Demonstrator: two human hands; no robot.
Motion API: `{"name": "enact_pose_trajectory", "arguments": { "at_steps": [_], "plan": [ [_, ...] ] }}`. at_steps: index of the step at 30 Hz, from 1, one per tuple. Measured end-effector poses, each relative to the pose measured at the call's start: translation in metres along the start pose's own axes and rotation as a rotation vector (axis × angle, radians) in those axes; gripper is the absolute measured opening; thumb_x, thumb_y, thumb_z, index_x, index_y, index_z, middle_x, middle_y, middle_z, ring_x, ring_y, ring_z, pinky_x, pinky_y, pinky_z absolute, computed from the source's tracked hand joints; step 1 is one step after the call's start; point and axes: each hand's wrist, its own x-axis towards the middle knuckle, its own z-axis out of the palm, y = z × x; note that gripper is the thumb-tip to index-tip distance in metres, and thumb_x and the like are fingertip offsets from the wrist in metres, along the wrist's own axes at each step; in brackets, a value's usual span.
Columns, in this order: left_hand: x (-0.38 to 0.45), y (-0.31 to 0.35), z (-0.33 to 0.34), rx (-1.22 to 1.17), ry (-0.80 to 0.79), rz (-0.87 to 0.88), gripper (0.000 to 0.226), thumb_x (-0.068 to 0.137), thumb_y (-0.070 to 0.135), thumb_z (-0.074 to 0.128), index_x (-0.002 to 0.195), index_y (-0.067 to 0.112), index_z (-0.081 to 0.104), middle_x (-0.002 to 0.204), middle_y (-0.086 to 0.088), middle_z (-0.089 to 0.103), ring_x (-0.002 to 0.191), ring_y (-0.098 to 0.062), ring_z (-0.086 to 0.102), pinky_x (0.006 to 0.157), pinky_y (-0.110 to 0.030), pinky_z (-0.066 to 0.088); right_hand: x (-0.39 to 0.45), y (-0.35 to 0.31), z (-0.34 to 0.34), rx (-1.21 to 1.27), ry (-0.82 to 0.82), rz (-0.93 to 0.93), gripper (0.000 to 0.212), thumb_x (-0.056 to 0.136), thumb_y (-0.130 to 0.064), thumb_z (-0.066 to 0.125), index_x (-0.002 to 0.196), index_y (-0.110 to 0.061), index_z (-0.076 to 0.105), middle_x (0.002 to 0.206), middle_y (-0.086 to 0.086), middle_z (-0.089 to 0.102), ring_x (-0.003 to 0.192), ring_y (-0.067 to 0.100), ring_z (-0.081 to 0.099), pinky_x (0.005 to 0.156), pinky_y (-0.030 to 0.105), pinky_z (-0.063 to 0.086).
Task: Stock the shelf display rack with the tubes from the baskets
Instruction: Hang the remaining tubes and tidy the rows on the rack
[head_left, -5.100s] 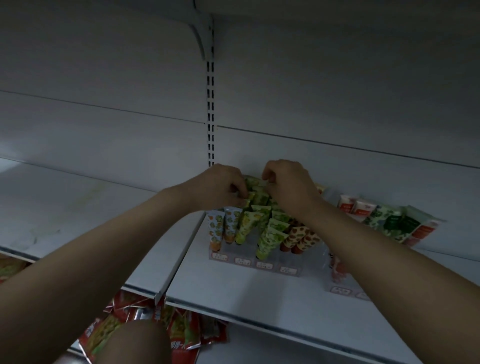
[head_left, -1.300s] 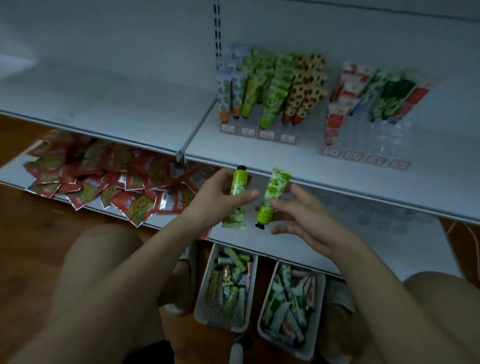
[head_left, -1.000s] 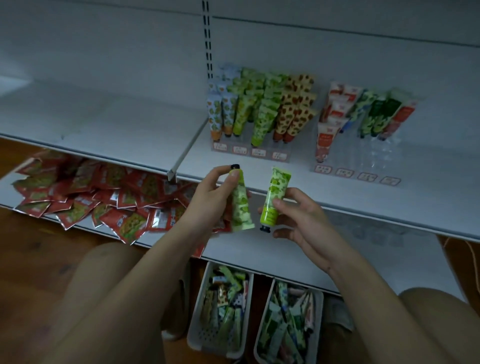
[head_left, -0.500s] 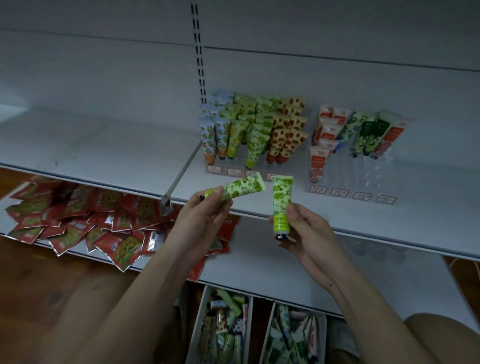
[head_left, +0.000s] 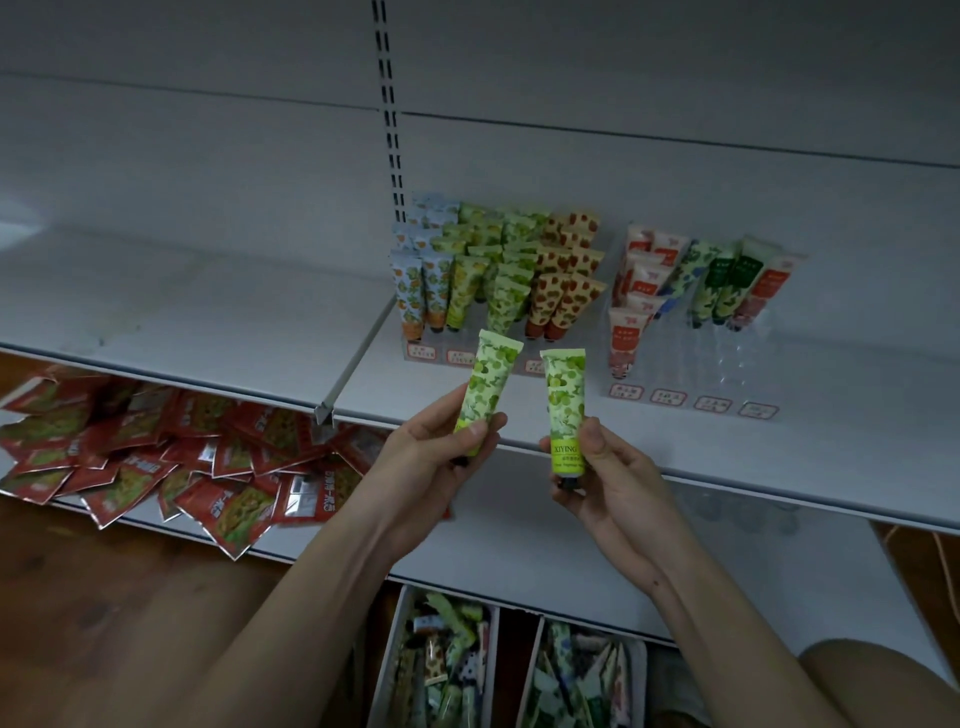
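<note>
My left hand (head_left: 431, 457) grips a green patterned tube (head_left: 488, 384) near its cap end, held nearly upright with the crimped end up. My right hand (head_left: 608, 478) pinches a second green tube (head_left: 565, 405), upright with its black cap down. Both tubes are in front of the shelf edge, below a clear display rack (head_left: 431, 353) packed with rows of blue, green and brown-spotted tubes. A second clear rack (head_left: 691, 384) to its right holds red-white and dark green tubes at its back. Two white baskets (head_left: 395, 649) (head_left: 636, 675) of mixed tubes stand on the floor below.
The white shelf (head_left: 208, 312) left of the racks is bare. A lower shelf at the left carries a heap of red snack packets (head_left: 156, 457). A slotted upright (head_left: 389, 114) runs up the back panel. My knees are at the bottom corners.
My left hand has turned its tube from lying sideways to nearly upright. Both hands have risen slightly toward the racks, and the view has tilted up.
</note>
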Motion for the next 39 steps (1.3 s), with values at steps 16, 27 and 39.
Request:
{"name": "enact_pose_trajectory", "arguments": {
  "at_steps": [16, 27, 39],
  "plan": [
    [0.004, -0.016, 0.007, 0.152, -0.108, -0.021, 0.041, 0.082, 0.008, 0.064, 0.120, 0.013, 0.049, 0.122, -0.013, 0.066, 0.107, -0.030, 0.066, 0.089, -0.040, 0.053, 0.000, -0.005, -0.006, 0.050, -0.109, -0.064, 0.083, 0.040, -0.055, 0.093, 0.106, -0.014, 0.064, 0.081, 0.000, 0.069, 0.068, 0.008, 0.064, 0.058, 0.023, 0.051],
    [0.011, -0.023, 0.008, 0.321, -0.013, 0.033, 0.039, 0.084, 0.006, 0.070, 0.119, 0.011, 0.055, 0.104, -0.014, 0.063, 0.091, -0.023, 0.066, 0.072, -0.026, 0.053, 0.003, -0.008, -0.008, -0.069, 0.017, -0.142, 0.032, 0.081, -0.025, 0.062, 0.108, -0.008, 0.068, 0.091, 0.008, 0.072, 0.081, 0.018, 0.067, 0.071, 0.029, 0.055],
    [0.066, 0.011, -0.001, 0.751, 0.209, 0.317, 0.035, 0.084, 0.013, 0.074, 0.114, 0.019, 0.057, 0.109, -0.003, 0.066, 0.098, -0.020, 0.066, 0.083, -0.037, 0.056, 0.061, -0.022, 0.007, -0.721, 0.251, -0.415, 0.015, 0.091, -0.020, 0.067, 0.082, -0.031, 0.062, 0.080, -0.010, 0.070, 0.075, 0.005, 0.066, 0.075, 0.043, 0.057]
  ]
}}
